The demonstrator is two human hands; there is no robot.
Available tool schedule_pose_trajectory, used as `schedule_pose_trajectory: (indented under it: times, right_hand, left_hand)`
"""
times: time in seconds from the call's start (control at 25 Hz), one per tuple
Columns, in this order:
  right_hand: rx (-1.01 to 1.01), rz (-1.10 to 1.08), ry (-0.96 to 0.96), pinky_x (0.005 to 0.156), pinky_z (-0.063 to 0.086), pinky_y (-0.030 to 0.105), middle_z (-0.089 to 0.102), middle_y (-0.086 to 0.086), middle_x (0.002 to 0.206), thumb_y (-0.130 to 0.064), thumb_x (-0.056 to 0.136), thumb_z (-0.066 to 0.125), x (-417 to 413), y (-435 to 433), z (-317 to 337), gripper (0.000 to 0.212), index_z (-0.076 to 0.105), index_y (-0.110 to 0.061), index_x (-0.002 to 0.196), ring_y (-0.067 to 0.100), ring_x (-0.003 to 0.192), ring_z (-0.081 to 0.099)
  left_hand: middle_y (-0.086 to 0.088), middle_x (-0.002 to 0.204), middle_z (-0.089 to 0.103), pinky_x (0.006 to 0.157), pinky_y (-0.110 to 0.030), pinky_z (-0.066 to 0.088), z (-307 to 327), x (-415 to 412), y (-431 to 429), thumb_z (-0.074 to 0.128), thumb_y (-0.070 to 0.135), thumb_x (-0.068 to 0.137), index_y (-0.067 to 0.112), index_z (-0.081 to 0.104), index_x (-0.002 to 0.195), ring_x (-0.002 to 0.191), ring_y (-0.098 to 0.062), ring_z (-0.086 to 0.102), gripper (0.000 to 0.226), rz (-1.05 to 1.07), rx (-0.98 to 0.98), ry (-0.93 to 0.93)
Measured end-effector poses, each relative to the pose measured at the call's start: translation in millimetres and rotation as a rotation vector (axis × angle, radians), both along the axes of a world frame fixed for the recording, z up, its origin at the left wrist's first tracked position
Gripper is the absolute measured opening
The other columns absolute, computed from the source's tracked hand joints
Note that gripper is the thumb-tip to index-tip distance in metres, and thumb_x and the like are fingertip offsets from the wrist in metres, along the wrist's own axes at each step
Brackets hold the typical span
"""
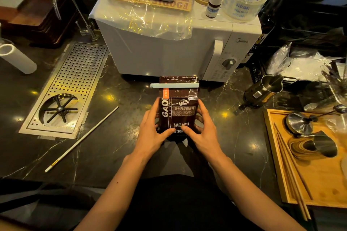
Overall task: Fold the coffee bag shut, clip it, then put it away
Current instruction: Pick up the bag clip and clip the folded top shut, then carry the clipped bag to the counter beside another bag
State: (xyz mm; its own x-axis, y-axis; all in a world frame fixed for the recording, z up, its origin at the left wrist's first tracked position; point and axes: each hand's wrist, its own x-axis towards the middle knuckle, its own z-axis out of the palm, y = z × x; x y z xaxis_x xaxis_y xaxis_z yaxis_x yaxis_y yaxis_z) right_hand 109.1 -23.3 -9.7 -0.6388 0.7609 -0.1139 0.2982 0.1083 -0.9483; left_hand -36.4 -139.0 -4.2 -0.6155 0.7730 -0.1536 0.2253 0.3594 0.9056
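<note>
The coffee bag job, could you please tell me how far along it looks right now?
Done: the bag top is folded over and a pale clip sits across it. In hand: the left hand and right hand grip the bag's sides as it stands on the counter in front of the microwave. Left: putting it away.
</note>
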Motion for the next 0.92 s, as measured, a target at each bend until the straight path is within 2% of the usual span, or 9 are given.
schedule_pose_trajectory:
  times: [0.08,0.16,0.36,0.52,0.68,0.84,0.92]
  right_hand:
    - [-0.003,0.0,-0.004,0.102,0.048,0.026,0.043,-0.01,0.15,-0.016,0.083,0.077,-1,3,0,0.089,0.024,-0.041,0.15,-0.001,0.134,0.044]
    - [-0.002,0.002,-0.016,0.102,0.048,0.026,0.043,-0.008,0.151,-0.017,0.083,0.076,-3,5,-1,0.089,0.024,-0.043,0.15,0.001,0.134,0.044]
    - [-0.016,0.0,-0.024,0.099,0.05,0.022,0.042,-0.006,0.151,-0.019,0.084,0.076,-5,7,-2,0.089,0.022,-0.042,0.151,0.004,0.134,0.045]
    - [-0.009,-0.012,-0.023,0.098,0.05,0.021,0.043,-0.007,0.15,-0.016,0.084,0.076,-5,5,-2,0.089,0.023,-0.041,0.152,-0.003,0.132,0.044]
    - [0.036,-0.025,-0.025,0.103,0.05,0.029,0.043,-0.007,0.15,-0.016,0.084,0.075,-3,1,2,0.089,0.022,-0.04,0.152,0.005,0.134,0.045]
    - [0.101,-0.042,-0.009,0.099,0.049,0.02,0.044,-0.01,0.147,-0.015,0.085,0.075,-1,-3,14,0.09,0.021,-0.043,0.151,-0.002,0.13,0.046]
    - [0.124,-0.057,0.008,0.101,0.048,0.021,0.044,-0.013,0.145,-0.016,0.084,0.076,0,-5,24,0.091,0.021,-0.043,0.151,-0.007,0.128,0.045]
  left_hand:
    - [0.005,0.139,0.039,0.09,-0.012,0.039,0,-1,3,0.081,0.017,0.075,0.04,0.016,0.151,0.123,-0.003,0.042,0.102,-0.002,-0.01,0.005]
    - [0.006,0.138,0.039,0.087,-0.01,0.038,-2,-4,5,0.08,0.018,0.076,0.039,0.017,0.152,0.123,-0.003,0.041,0.101,-0.004,-0.019,0.011]
    - [0.002,0.138,0.041,0.097,-0.031,0.048,-4,-6,5,0.08,0.018,0.076,0.038,0.019,0.151,0.126,-0.009,0.044,0.099,0.003,-0.009,-0.018]
    - [0.003,0.133,0.043,0.096,-0.029,0.047,-1,-5,6,0.081,0.013,0.075,0.034,0.021,0.152,0.123,-0.007,0.043,0.1,0.008,-0.01,-0.005]
    - [0.003,0.131,0.044,0.098,-0.029,0.048,4,-2,5,0.08,0.013,0.075,0.033,0.019,0.152,0.125,-0.009,0.044,0.1,-0.003,0.003,0.02]
    - [0.005,0.128,0.044,0.1,-0.038,0.05,14,-1,3,0.08,0.018,0.076,0.034,0.018,0.153,0.127,-0.013,0.045,0.1,-0.021,0.045,0.072]
    - [0.006,0.128,0.044,0.101,-0.04,0.05,23,-1,2,0.081,0.019,0.076,0.036,0.018,0.152,0.128,-0.013,0.045,0.101,-0.039,0.081,0.093]
